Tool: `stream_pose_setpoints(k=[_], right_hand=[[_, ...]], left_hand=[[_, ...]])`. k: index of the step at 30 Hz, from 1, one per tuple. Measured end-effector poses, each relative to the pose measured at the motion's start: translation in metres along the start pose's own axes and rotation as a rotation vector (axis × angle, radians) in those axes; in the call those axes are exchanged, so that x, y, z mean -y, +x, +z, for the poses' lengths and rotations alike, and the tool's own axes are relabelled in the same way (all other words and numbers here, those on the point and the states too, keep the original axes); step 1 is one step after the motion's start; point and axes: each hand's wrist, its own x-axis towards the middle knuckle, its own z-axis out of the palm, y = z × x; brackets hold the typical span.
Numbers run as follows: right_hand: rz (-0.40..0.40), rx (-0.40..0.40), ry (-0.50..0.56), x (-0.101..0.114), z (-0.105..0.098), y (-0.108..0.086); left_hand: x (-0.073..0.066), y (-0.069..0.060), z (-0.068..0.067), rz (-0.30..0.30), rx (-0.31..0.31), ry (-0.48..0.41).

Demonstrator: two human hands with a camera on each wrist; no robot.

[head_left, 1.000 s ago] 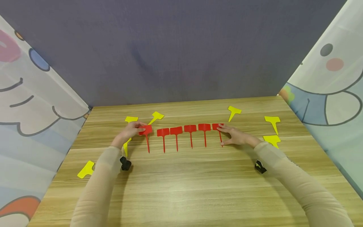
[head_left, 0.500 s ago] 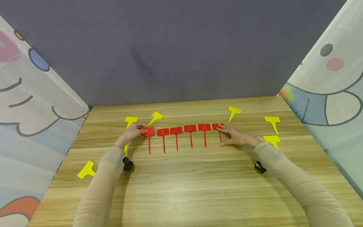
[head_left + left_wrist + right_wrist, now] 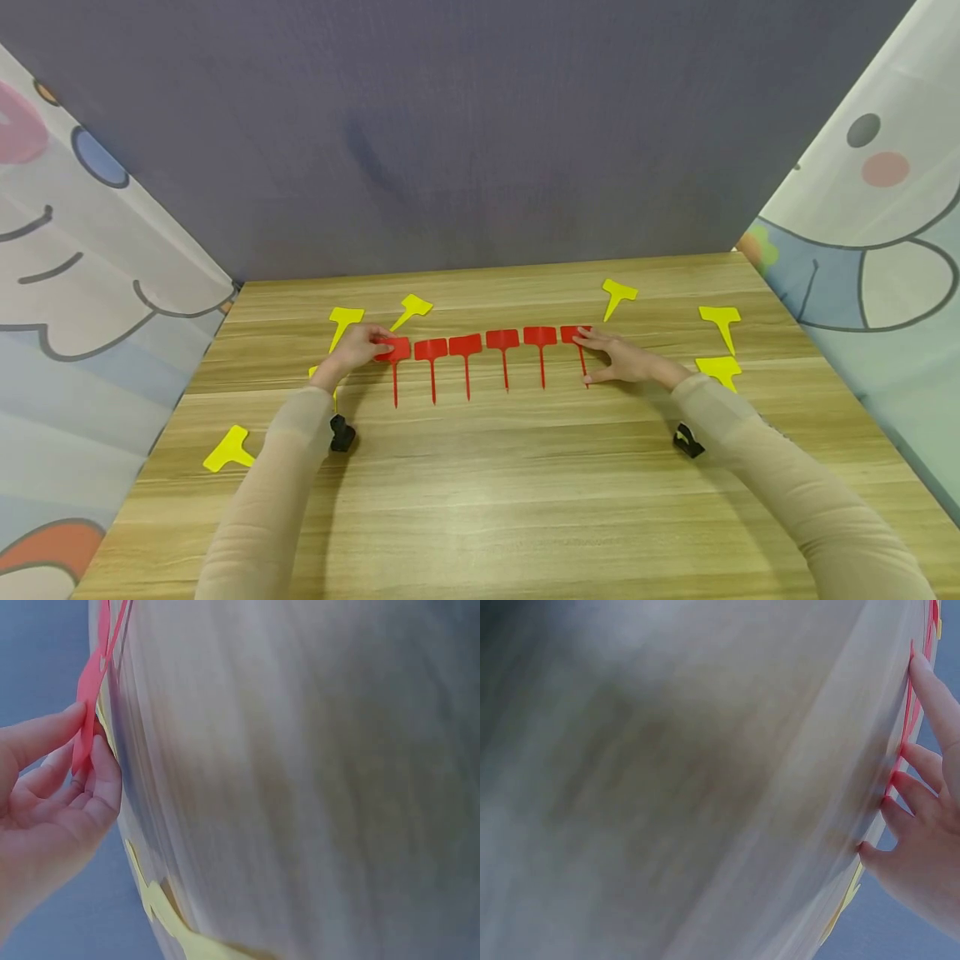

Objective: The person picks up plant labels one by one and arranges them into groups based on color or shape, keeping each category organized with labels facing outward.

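Red tag [image 3: 401, 348] is pinched by left hand [image 3: 356, 349], just left of red row [image 3: 503, 338], stem [image 3: 395, 388] roughly parallel to row's; row's rightmost tag [image 3: 568, 336] is touched by right hand [image 3: 621, 358], fingers [image 3: 916, 792] spread, nothing gripped.

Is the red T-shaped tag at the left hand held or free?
Held: the left wrist view shows the left hand pinching this red tag.
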Motion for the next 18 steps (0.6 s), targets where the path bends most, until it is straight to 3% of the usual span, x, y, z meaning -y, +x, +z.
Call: stream_pose_setpoints(k=[7, 18], right_hand=[[-0.005, -0.009, -0.015, 0.0005, -0.0001, 0.0006], [0.000, 0.003, 0.003, 0.0007, -0.0001, -0.0006]], left_hand=[[-0.0031, 0.0007, 0.0017, -0.018, 0.005, 0.080], [-0.0089, -0.0004, 0.0032, -0.023, 0.043, 0.068]])
